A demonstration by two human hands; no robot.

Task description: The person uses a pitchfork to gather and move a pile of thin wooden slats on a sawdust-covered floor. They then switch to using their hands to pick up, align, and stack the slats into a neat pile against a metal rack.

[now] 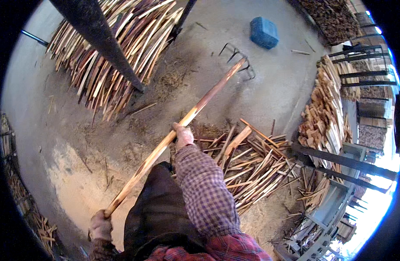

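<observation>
A pronged rake point(207, 97) with a long, rough wooden handle slants across the view from lower left to upper right. Its dark, curved metal tines point(251, 75) are at the far end, above or on the grey floor. My left hand point(101, 225) is wrapped round the handle's near end, low on the left. Further up, about the middle of the handle, my right hand point(183, 135) grips it, the arm in a checked sleeve. Below the right hand lies a heap of thin wood strips point(256, 172), partly behind my forearm.
A large stack of wood strips point(121, 56) lies at the far left, crossed by a dark post point(100, 39). A blue plastic container point(264, 32) stands at the back. Pale sawdust point(71, 187) covers the floor at left. Stacked wood pieces point(324, 108) and a metal frame point(345, 161) are on the right.
</observation>
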